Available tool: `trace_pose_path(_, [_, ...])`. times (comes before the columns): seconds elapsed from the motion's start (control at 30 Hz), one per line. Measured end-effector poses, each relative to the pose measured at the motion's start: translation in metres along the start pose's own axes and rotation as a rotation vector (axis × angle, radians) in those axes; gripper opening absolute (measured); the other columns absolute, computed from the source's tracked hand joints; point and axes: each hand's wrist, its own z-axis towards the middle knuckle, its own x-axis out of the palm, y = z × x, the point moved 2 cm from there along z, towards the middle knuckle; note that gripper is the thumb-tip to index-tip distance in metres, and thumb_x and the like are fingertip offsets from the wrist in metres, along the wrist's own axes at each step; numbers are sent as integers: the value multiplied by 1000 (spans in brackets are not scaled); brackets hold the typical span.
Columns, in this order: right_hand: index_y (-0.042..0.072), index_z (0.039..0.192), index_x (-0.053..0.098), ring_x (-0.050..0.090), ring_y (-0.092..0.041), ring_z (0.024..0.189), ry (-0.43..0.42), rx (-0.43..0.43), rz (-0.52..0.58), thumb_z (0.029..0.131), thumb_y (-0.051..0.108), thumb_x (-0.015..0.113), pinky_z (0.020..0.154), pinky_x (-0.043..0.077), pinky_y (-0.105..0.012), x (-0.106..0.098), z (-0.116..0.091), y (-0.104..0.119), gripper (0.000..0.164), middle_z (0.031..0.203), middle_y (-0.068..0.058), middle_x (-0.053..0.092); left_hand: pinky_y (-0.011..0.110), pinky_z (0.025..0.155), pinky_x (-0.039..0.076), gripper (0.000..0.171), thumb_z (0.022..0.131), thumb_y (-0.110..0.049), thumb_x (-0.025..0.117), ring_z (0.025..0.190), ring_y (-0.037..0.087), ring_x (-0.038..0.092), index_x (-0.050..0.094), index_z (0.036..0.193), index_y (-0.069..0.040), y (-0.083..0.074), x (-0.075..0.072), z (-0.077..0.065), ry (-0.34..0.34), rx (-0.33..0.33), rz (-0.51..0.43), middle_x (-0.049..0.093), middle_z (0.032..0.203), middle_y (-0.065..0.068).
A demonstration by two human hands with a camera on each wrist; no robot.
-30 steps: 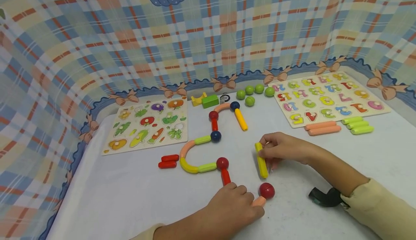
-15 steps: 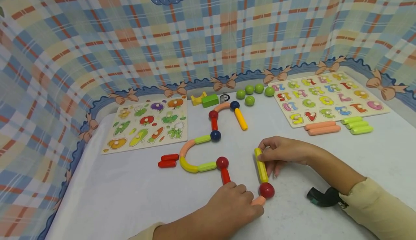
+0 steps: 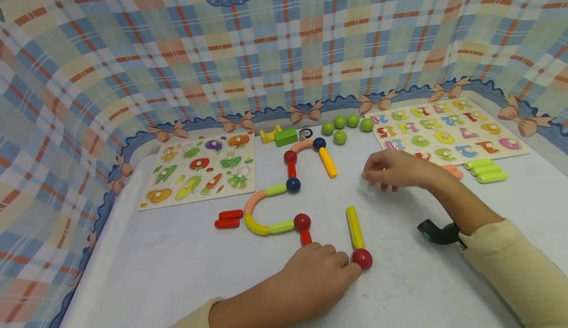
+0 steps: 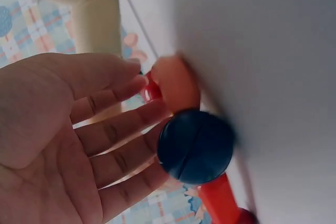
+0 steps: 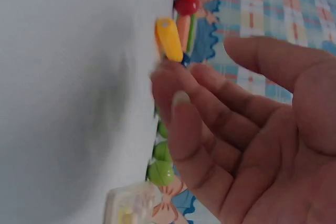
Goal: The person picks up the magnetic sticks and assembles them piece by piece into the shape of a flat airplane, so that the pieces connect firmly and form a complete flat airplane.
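Head view: On the table, a yellow stick is laid well in from the far edge, its near end set against a red ball. The left hand is placed palm down over the near end of a chain of sticks and balls, its thumb tip just beside the red ball. The right hand is held above the table, beyond the yellow stick. Green balls are grouped at the far edge. A vegetable puzzle is located towards the far left corner and a number puzzle towards the far right corner.

Left wrist view: The left hand's fingers are extended, not clamped; fingertips are placed against a blue ball and a peach stick, which are joined.

Right wrist view: The right hand's fingers are loosely bent, with the thumb apart; nothing is held. An amber stick is seen beyond the fingertips.
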Motion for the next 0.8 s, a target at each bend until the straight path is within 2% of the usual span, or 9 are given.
trace_pose_path(0.07, [6,104,59,56,-24,69,-97,-24,-42,87,26,59,55,49,-33,-12,16,1,26,93,-11,60,16,68,44,42,79,-38,68,76,4,48,53,116,-25,1,-4,3,-38,-22,7,54,99,-9])
trace_pose_path(0.17, [6,114,55,56,-25,73,-196,-44,-114,87,20,60,56,50,-34,-22,45,0,30,108,-15,54,17,67,45,42,83,-39,61,81,5,51,50,121,-26,2,-9,10,-65,-44,3,49,118,-7])
trace_pose_path(0.3, [6,125,51,53,-32,96,-242,-111,-222,85,13,60,76,48,-43,-23,83,-1,42,124,-19,48,21,74,46,47,87,-41,54,95,6,52,42,131,-29,7,-11,24,-14,-65,-74,33,139,-7])
trace_pose_path(0.4, [6,127,50,43,-33,112,-245,-133,-288,84,10,59,90,38,-50,-21,102,-2,44,127,-18,47,24,81,45,47,88,-45,51,105,6,49,41,132,-32,11,-8,33,39,-82,-147,31,140,-8])
trace_pose_path(0.43, [6,125,52,43,-33,111,-246,-126,-296,83,9,59,91,36,-50,-20,105,-2,42,125,-17,48,25,83,45,47,88,-46,51,108,6,47,41,132,-33,12,-6,35,57,-86,-162,32,140,-8])
trace_pose_path(0.53, [6,115,60,47,-31,100,-260,-79,-317,83,7,59,88,39,-47,-19,107,-2,32,115,-15,55,25,87,43,47,86,-47,53,114,6,42,44,130,-32,13,-1,39,84,-87,-176,36,137,-8])
trace_pose_path(0.63, [5,104,65,50,-27,83,-234,-18,-340,83,8,59,75,44,-40,-19,98,0,22,100,-12,60,23,85,44,45,85,-46,56,115,5,40,48,126,-31,14,2,40,81,-91,-171,39,135,-9])
trace_pose_path(0.8, [6,98,62,55,-21,57,-21,98,-309,85,25,62,54,48,-31,-8,64,5,23,79,-9,58,20,77,47,42,83,-44,60,104,3,46,53,122,-28,12,1,40,55,-109,-154,46,124,-9])
